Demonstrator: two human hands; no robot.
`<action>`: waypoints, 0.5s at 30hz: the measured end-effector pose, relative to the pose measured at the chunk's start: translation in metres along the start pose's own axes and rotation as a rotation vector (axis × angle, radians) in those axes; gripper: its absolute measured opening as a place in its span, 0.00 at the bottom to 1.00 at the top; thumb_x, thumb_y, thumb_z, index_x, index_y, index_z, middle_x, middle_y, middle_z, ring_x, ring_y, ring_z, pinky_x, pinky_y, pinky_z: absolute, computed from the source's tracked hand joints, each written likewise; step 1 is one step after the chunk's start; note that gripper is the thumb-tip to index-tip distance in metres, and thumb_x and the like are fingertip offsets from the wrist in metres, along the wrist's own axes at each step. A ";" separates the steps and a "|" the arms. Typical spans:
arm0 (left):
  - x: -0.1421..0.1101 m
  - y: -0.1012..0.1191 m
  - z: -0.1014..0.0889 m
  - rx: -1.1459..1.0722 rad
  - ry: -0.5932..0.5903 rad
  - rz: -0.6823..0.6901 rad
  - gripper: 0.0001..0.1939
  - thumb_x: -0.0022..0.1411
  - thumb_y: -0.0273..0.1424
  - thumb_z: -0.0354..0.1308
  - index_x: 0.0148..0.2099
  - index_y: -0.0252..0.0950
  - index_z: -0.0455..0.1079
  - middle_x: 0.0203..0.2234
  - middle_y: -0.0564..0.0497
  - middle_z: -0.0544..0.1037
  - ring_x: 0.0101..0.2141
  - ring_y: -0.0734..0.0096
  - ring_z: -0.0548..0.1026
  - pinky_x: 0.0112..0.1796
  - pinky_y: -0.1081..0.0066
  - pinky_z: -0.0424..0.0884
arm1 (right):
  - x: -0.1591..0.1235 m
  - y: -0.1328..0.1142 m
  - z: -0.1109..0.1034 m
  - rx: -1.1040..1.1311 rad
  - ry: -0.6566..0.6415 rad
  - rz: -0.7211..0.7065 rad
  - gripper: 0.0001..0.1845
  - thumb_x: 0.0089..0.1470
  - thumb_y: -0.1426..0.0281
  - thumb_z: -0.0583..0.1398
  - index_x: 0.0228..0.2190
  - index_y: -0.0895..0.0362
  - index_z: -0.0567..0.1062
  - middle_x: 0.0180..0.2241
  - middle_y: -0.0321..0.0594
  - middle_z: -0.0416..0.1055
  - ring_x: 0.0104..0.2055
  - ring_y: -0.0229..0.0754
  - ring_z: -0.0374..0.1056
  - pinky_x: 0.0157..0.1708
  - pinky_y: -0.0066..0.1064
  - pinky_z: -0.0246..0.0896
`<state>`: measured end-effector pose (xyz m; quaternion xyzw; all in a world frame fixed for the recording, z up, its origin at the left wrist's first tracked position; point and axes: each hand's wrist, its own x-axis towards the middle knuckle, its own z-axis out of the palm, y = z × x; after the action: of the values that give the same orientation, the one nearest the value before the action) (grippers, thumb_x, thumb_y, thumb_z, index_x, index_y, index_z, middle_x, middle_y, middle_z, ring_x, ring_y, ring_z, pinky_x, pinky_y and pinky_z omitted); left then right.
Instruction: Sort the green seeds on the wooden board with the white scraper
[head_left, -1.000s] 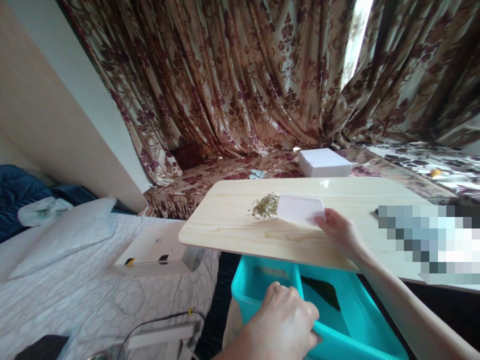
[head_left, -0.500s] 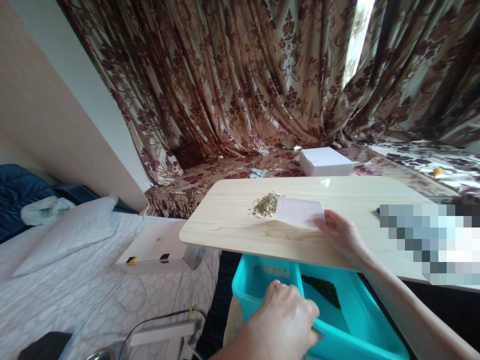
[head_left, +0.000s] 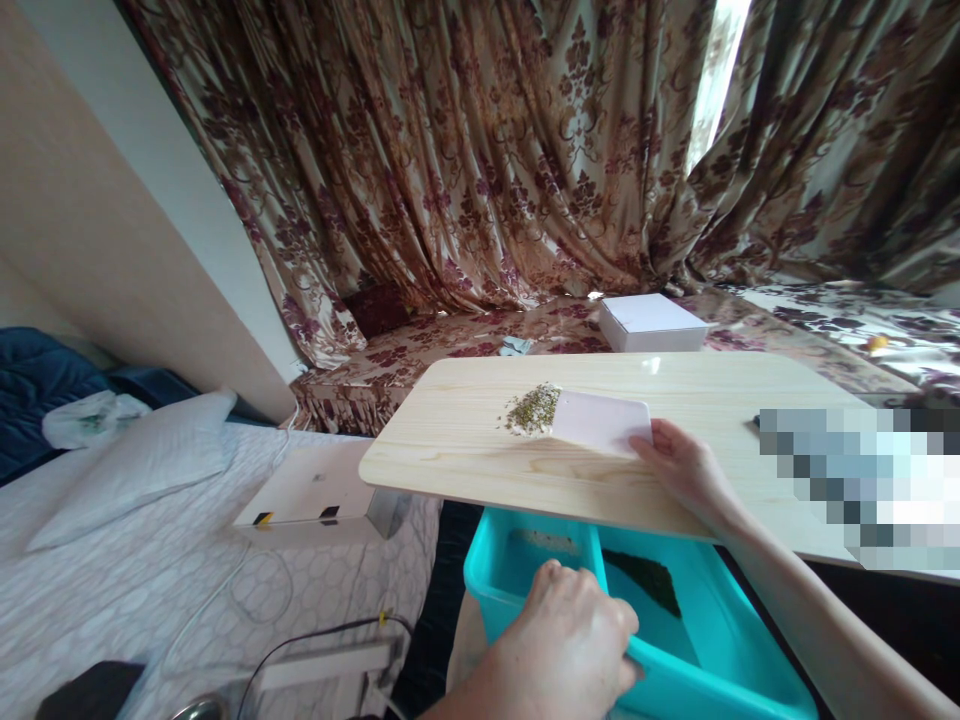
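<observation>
My right hand (head_left: 679,462) holds a thin white plastic scraper (head_left: 600,422) by its right end, fingers wrapped under it and thumb on top. The scraper's left edge meets a loose pile of small green and pale grains (head_left: 531,410) on the light wooden tabletop (head_left: 450,455). Below the table's near edge, my left hand (head_left: 570,625) is closed on the near rim of a turquoise divided bin (head_left: 720,690); its fingertips are mostly hidden. Dark green grains (head_left: 649,580) lie in the bin's right compartment, and a few pale grains (head_left: 544,542) in the left one.
A white box (head_left: 652,318) stands behind the table on the patterned cloth. At the right, a blurred-out object (head_left: 862,485) rests on the tabletop. On the bed to the left lie a flat white case (head_left: 315,490), a pillow (head_left: 142,465) and cables (head_left: 315,632).
The scraper has shifted very slightly to the right, away from the pile's middle. My left hand and the bin have stayed in place.
</observation>
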<state>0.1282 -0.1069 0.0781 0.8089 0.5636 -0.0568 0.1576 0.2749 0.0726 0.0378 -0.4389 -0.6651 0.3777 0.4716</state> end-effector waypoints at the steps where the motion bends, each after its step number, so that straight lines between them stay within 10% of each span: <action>1: 0.000 0.000 0.001 0.006 0.007 0.001 0.12 0.59 0.37 0.53 0.35 0.37 0.74 0.26 0.45 0.74 0.32 0.59 0.72 0.32 0.66 0.63 | 0.000 0.000 0.000 -0.009 -0.001 0.003 0.06 0.43 0.66 0.59 0.27 0.53 0.72 0.29 0.38 0.78 0.32 0.45 0.74 0.32 0.32 0.69; 15: -0.003 0.003 -0.006 0.029 -0.005 -0.013 0.11 0.60 0.36 0.53 0.36 0.37 0.74 0.27 0.46 0.74 0.32 0.59 0.72 0.32 0.66 0.64 | -0.023 0.005 -0.004 -0.004 -0.183 -0.032 0.08 0.46 0.61 0.60 0.27 0.53 0.71 0.28 0.37 0.76 0.32 0.45 0.72 0.30 0.31 0.68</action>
<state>0.1291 -0.1085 0.0849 0.8073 0.5674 -0.0683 0.1468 0.2834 0.0524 0.0277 -0.3929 -0.7132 0.4073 0.4137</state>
